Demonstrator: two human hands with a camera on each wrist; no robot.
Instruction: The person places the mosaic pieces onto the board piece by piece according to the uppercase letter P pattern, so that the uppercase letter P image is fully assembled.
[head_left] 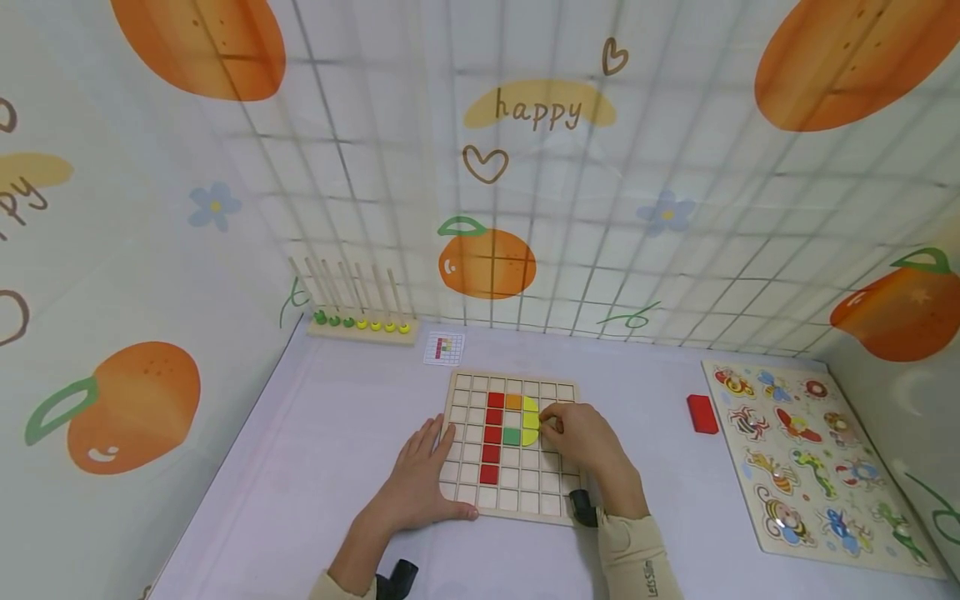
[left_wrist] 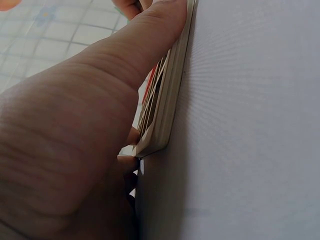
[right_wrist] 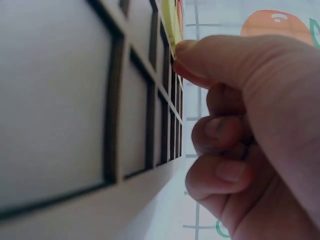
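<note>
A wooden grid board lies on the table, bearing a column of red square tiles, an orange tile, a green tile and yellow tiles with a rounded outer side. My left hand rests with spread fingers at the board's left side, its thumb against the near edge. Over the right part of the board, my right hand has curled fingers. Its thumb and index fingertip meet beside the yellow tiles; no piece shows between them.
A patterned card lies beyond the board. At the back left stands a wooden peg rack with green and yellow beads. On the right are a red block and an insect puzzle board. Patterned cloth walls enclose the table.
</note>
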